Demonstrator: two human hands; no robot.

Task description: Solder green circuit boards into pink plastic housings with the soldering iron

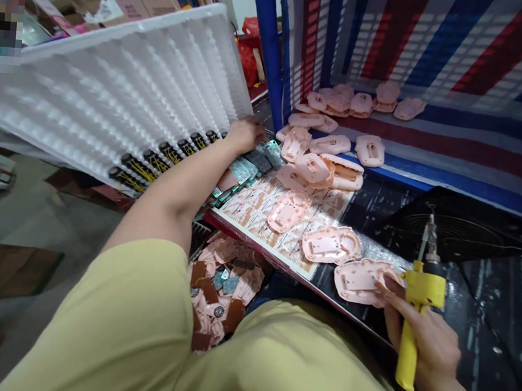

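Observation:
My left hand (246, 134) reaches far left, fingers curled at the lower edge of a tilted white ribbed tray (129, 83) that holds a row of small black parts (165, 152); what it grips is hidden. My right hand (425, 344) is wrapped round a yellow soldering tool (416, 316), tip pointing up. Its fingertips touch a pink plastic shell (360, 280) lying at the bench's front edge. Another pink shell (332, 244) lies just beyond it.
Many pink shells (332, 144) are piled at the back of the dark bench (480, 333). A printed sheet (260, 210) and small green circuit boards (249, 167) lie at the left. A box of pink and brown scraps (221, 289) sits below the bench. A striped wall (435, 52) closes the back.

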